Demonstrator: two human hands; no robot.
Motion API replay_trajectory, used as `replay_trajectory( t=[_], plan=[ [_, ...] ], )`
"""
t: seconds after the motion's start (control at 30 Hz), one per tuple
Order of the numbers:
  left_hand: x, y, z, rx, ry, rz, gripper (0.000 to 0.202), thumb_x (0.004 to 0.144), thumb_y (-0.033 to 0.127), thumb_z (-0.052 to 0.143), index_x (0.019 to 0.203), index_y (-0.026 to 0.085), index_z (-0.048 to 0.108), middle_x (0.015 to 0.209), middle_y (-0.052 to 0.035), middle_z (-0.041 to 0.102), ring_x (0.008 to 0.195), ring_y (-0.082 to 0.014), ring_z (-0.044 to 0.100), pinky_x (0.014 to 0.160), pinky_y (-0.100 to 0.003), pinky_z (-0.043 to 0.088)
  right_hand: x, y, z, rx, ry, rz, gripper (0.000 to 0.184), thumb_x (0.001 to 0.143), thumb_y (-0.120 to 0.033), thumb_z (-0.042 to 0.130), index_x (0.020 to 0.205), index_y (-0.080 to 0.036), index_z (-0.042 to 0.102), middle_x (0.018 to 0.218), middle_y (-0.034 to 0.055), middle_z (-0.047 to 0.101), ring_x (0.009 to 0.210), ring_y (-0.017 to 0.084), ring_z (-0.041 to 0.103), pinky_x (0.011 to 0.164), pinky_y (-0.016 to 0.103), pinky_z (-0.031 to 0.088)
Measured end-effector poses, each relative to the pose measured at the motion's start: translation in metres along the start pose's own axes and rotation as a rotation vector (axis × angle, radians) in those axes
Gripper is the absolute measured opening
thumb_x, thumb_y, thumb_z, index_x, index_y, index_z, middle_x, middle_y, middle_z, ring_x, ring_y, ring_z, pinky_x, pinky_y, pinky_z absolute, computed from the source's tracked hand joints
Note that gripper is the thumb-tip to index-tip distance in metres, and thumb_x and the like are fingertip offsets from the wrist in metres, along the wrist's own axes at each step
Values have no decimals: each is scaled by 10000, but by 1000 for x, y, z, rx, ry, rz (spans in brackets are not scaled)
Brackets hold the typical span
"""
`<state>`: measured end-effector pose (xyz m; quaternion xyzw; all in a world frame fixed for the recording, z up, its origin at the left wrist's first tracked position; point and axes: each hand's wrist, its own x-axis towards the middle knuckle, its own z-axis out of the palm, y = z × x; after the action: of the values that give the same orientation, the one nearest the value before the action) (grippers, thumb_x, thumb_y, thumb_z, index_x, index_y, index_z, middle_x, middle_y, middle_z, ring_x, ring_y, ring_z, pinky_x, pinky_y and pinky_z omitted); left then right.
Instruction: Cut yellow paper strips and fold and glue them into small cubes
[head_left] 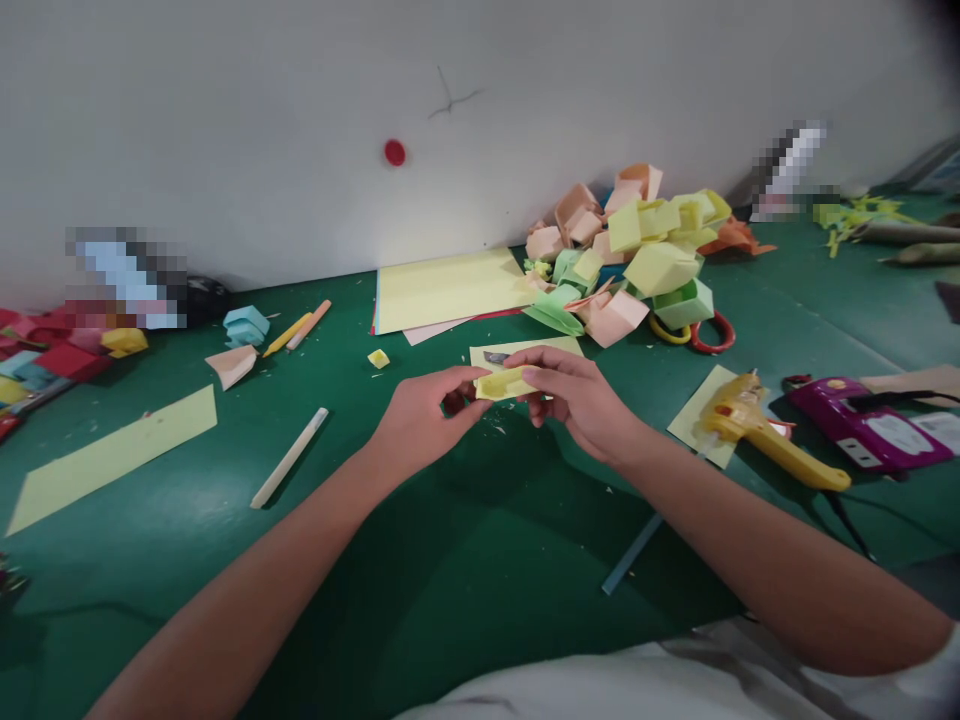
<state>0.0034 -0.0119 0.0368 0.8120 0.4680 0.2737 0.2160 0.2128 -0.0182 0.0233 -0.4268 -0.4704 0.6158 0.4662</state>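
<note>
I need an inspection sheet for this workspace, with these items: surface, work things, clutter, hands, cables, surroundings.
Surface: green table, with small scraps scattered on it.
Work things: folded yellow piece, apparently paper, held above the table.
Clutter: pile of folded pieces at right rear; yellow glue gun and purple power strip at right; yellow-green strip at left.
Hands: left hand and right hand both grip the yellow piece.
Cables: dark cable at the glue gun's handle; its far end cannot be traced.
Surroundings: pale wall behind, with a red round spot.
</note>
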Motion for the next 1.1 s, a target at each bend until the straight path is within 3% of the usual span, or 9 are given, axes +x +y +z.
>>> replay_trajectory(
  t=[0.17,0.33,0.47,0.6,0.73,0.9,1.1],
  plan=[
    [-2,-2,3,38,131,-2,262,845,344,685,1080,233,714,817,7,742,681,-140,661,652,-237,517,-2,2,2,124,-59,-48,515,805,-477,704,1228,-245,522,818,-3,626,613,135,542,498,272,475],
    [-6,-1,8,171,203,18,216,850,351,694,1027,227,691,816,0,726,709,-150,667,647,-239,508,-2,10,9,45,-113,-58,616,777,-446,765,1271,-268,442,816,-27,580,630,134,546,523,273,484],
    [-8,1,11,135,153,73,302,848,405,688,1080,219,634,863,-13,716,728,-154,673,641,-243,513,-1,17,9,-103,-74,-128,535,827,-383,712,1281,-259,457,817,-32,565,630,125,530,577,288,494],
    [-9,2,15,-71,95,12,356,869,406,638,1157,208,570,912,-25,717,736,-148,672,646,-246,524,-2,21,8,-283,-8,-239,510,858,-287,642,1325,-274,438,949,15,601,778,162,570,655,305,497],
    [-8,0,19,-51,76,-103,229,880,312,566,1082,209,602,817,-1,708,668,-143,649,580,-246,463,-6,21,11,-449,-25,-335,519,864,-215,574,1355,-276,416,938,23,591,775,172,571,676,325,478],
    [-7,-2,24,7,58,-119,123,818,206,534,902,204,624,712,16,669,580,-136,571,522,-250,366,-8,24,14,-595,-74,-422,576,856,-163,549,1395,-293,391,821,-13,543,681,158,537,669,340,478],
    [-7,-4,27,1,46,-126,149,792,165,505,836,214,639,729,12,685,603,-150,596,539,-257,396,-11,27,16,-738,-133,-468,564,882,-176,537,1411,-280,374,850,0,578,690,157,549,669,332,470]
  ],
)
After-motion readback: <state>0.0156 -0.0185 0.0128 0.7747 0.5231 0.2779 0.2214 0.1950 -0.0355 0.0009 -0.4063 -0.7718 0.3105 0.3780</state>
